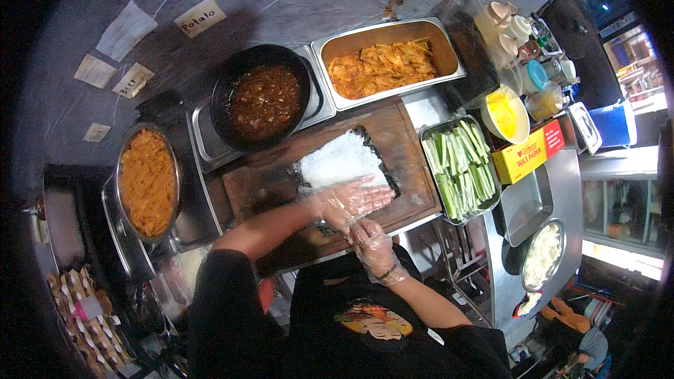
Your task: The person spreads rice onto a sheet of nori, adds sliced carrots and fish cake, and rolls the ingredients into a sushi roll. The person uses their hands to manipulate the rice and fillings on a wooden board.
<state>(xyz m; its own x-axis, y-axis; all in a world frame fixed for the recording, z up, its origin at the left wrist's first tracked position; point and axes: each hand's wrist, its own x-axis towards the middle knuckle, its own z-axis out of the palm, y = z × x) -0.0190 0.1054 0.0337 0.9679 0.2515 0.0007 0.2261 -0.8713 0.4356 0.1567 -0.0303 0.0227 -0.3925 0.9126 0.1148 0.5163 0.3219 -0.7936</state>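
Note:
A sheet of dark nori (390, 175) lies on a wooden cutting board (416, 152), mostly covered by a layer of white rice (342, 160). My left hand (358, 200), in a clear plastic glove, rests flat over the near edge of the rice, fingers stretched to the right. Close against its thumb side is my right hand (375, 250), gloved too, with curled fingers. Whether it pinches the left glove or the nori's edge cannot be made out. The left palm hides the near part of the sheet.
Behind the board stand a black pan of brown sauce (268, 100) and a steel pan of orange-coated food (384, 66). Cucumber strips (461, 168), a yellow bowl (505, 113) and a wax paper box (526, 152) are right. An oval bowl of orange shreds (148, 184) sits left.

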